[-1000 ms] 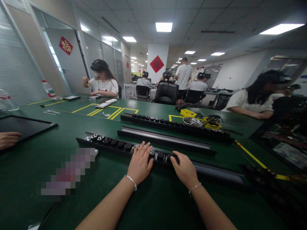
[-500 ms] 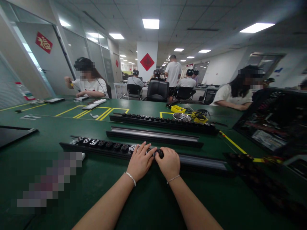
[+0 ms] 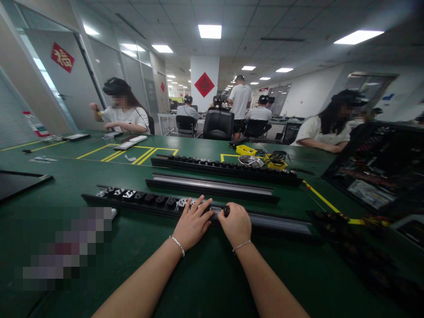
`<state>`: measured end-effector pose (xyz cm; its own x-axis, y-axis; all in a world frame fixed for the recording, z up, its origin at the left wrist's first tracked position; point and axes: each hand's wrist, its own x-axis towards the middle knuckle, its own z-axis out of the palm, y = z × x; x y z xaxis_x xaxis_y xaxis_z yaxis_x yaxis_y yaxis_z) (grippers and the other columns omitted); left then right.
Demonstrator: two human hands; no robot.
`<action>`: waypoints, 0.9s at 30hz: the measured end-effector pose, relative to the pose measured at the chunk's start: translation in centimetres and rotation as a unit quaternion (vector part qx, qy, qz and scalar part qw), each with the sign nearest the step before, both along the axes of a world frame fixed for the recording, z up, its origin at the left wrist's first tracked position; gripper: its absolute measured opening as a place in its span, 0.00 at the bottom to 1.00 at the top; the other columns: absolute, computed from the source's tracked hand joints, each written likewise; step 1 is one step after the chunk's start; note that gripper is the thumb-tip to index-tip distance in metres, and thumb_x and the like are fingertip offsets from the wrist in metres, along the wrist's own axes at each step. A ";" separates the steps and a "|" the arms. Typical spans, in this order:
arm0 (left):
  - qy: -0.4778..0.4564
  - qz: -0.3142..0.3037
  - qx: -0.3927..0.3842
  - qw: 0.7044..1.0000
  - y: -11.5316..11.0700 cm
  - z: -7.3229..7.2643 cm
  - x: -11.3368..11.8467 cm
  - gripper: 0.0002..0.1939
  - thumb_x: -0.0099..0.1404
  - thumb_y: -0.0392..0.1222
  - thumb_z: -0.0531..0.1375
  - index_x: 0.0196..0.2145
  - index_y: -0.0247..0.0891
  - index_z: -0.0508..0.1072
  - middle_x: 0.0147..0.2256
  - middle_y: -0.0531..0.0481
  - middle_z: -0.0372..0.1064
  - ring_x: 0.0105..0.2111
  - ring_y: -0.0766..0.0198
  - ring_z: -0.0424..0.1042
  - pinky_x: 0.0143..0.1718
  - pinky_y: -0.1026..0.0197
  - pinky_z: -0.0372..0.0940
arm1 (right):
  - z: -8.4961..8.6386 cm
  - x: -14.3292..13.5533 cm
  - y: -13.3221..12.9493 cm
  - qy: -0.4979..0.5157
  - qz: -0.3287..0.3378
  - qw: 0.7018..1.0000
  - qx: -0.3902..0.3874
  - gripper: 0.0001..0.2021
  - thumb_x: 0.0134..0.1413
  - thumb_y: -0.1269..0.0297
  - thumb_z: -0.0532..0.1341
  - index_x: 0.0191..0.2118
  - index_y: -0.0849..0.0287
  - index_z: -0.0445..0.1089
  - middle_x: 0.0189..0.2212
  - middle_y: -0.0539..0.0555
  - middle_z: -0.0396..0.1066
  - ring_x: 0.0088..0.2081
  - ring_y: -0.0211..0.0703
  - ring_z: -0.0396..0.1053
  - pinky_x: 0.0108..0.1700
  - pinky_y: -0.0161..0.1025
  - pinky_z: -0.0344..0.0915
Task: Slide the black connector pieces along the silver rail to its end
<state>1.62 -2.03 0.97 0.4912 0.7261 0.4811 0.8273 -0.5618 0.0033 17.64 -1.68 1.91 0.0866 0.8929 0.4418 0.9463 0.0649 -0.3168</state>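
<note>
A long black channel strip (image 3: 278, 222) lies across the table in front of me, with a row of black and white socket modules (image 3: 149, 198) seated in its left part. My left hand (image 3: 191, 225) rests on the right end of that row, its fingers spread. Just to its right, my right hand (image 3: 236, 224) pinches a small black socket module (image 3: 226, 211) over the bare channel. The fingertips under that module are partly hidden.
Beyond lie a bare channel strip (image 3: 212, 187) and another strip filled with modules (image 3: 225, 168). Farther back are a metal bowl (image 3: 251, 161) and a yellow bin (image 3: 246, 150). Dark parts (image 3: 357, 251) lie at right. Co-workers sit at left and right across the table.
My right hand has shifted slightly right with the black module, and my left hand slightly left. A gap showing bare channel has opened between them.
</note>
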 end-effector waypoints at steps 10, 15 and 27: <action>0.006 -0.006 -0.007 1.000 0.1 -0.3 -0.1 0.16 0.63 0.43 0.50 0.49 0.49 0.65 0.59 0.54 0.52 0.60 0.56 0.45 0.59 0.43 0.42 | 0.3 1.3 -0.2 -0.007 -0.022 1.000 -0.003 0.06 0.49 0.64 0.53 0.31 0.58 0.65 0.29 0.54 0.69 0.36 0.45 0.64 0.42 0.39 0.55; 0.004 -0.007 0.005 1.000 0.2 -0.5 -0.1 0.16 0.63 0.44 0.50 0.49 0.49 0.66 0.58 0.53 0.53 0.60 0.56 0.47 0.59 0.43 0.44 | 0.0 1.5 0.0 -0.001 -0.039 0.999 -0.001 0.07 0.46 0.64 0.55 0.32 0.59 0.65 0.29 0.53 0.69 0.36 0.44 0.64 0.42 0.39 0.53; 0.005 -0.006 0.015 1.000 0.2 -0.3 -0.1 0.16 0.63 0.44 0.50 0.49 0.51 0.66 0.58 0.54 0.53 0.59 0.56 0.48 0.58 0.43 0.46 | 0.2 2.4 -0.1 0.000 -0.053 0.998 -0.022 0.10 0.47 0.66 0.54 0.36 0.60 0.66 0.32 0.54 0.70 0.39 0.44 0.64 0.44 0.38 0.53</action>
<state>1.50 -1.85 0.63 0.5036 0.7061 0.4978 0.8209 -0.5707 -0.0210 20.06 -1.73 2.08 0.1817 0.8971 0.4026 0.9468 -0.0491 -0.3179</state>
